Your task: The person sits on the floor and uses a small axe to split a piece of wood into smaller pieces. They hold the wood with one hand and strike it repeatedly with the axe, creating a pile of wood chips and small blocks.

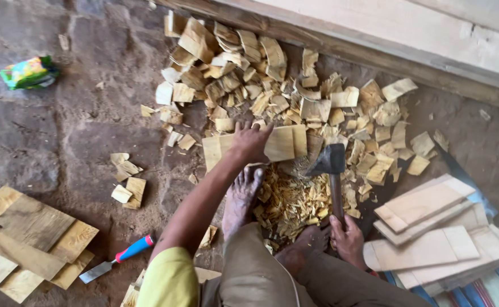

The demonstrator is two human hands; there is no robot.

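The board (281, 143), a pale, flat, rough-edged slab of wood, lies on the floor under the left hand (250, 142), whose spread fingers press it; the right hand (347, 239) grips a hatchet (332, 170) beside it.

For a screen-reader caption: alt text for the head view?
Seen from above, a left hand steadies a wooden board on the ground while the right hand grips a hatchet, amid scattered wood chips.
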